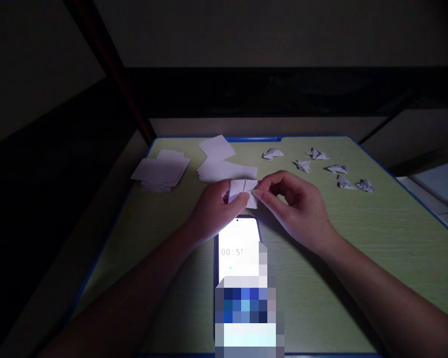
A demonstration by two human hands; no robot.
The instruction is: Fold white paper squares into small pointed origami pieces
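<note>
A small folded square of white paper (239, 188) with crease lines is held up between both hands, just beyond the phone. My left hand (213, 209) grips its left side, thumb lying across the front and fingers behind. With thumb and index finger, my right hand (296, 206) pinches the paper's right edge; its other fingers are curled. Below the hands lies a lit phone (237, 248) whose screen shows timer digits; its lower part is pixelated. Loose white sheets (227, 169) rest on the table right behind the paper.
A stack of white paper (162, 171) sits at the back left of the light green table (134, 278), which has a blue edge. Several small folded paper figures (302, 165) are spread over the back right. Beyond the right edge is a pale surface (442, 186). The surroundings are dark.
</note>
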